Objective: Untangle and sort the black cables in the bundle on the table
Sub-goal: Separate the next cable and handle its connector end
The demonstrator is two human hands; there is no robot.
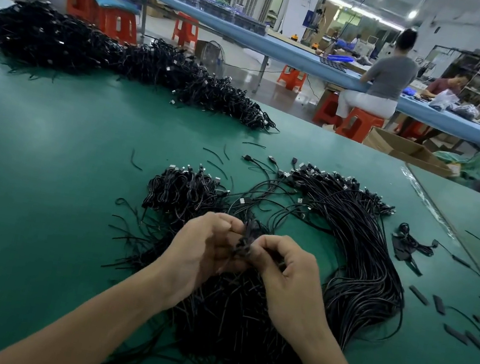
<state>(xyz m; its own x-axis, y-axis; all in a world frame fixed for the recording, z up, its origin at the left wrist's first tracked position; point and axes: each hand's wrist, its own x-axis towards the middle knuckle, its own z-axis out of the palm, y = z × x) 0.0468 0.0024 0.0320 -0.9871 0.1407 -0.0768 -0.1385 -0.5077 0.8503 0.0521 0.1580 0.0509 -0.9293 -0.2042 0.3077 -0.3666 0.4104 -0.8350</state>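
Note:
A tangled bundle of black cables [228, 314] lies on the green table [40, 178] right in front of me. My left hand [200, 252] and my right hand [286, 273] meet above it, and both pinch a small knot of black cable [246, 236] between their curled fingers. To the right, a thick sheaf of straightened cables [362, 242] curves from the plugs at the top down to the bundle. A smaller coiled bunch [182, 191] sits just beyond my left hand.
A long heap of black cables [94, 53] runs along the table's far left edge. Short black ties and flat strips [463, 324] are scattered at the right, near a seam in the table [438, 213]. Beyond the table are orange stools and two seated people.

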